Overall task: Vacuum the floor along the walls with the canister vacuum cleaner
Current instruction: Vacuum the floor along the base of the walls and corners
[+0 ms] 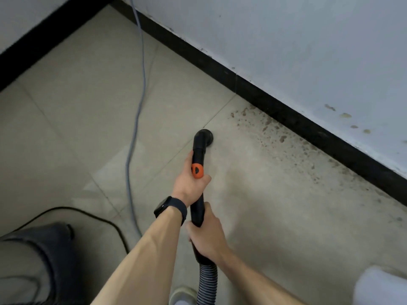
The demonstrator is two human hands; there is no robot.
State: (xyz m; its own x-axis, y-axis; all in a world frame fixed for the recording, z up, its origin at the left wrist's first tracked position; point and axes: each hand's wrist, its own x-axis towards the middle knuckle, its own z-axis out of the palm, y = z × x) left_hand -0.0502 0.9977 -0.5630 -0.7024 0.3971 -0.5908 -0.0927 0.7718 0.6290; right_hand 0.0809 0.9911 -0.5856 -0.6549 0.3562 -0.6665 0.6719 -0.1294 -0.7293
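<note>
Both hands grip vacuum wand (197, 213), nozzle (203, 137) on floor tile.
Left hand (189, 183) wraps orange collar (197, 171); right hand (207, 237) clamps behind it, above ribbed hose (208, 280). Nozzle ahead of left hand, near stained strip (275, 133) by black baseboard (286, 111). Grey cable (136, 119) left of hands.

**Cut off / unclear**

Ribbed hose (208, 287) runs off near edge. Dark bulk (44, 260) near left: blurred, cut by edges, can't ID. Shoe (181, 296) half out of frame. White obj (383, 285) near right cropped, blurred. Nozzle (203, 137) mouth faces floor, hidden.
</note>
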